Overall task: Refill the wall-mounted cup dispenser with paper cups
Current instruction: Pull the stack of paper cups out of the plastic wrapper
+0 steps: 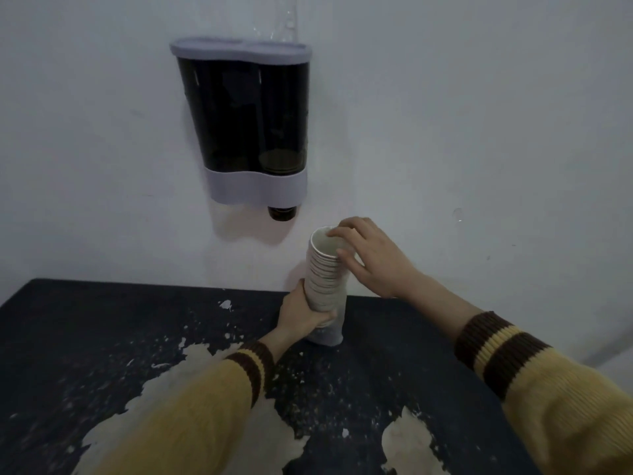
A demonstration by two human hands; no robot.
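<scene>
A two-column cup dispenser (245, 118) with dark see-through walls, a pale lid and a pale base band hangs on the white wall. A few cups show low in its right column, and one dark cup bottom (281, 213) pokes out underneath. Below and right of it, a tall stack of white paper cups (323, 279) stands mouth up on the dark table, near the wall. My left hand (303, 311) grips the stack's lower part. My right hand (368, 257) has its fingers on the rim of the top cup.
The dark table (102, 337) has worn pale patches where the surface has peeled, with flakes scattered around. The white wall (479, 132) rises straight behind it. Yellow sleeves with brown cuffs cover both forearms.
</scene>
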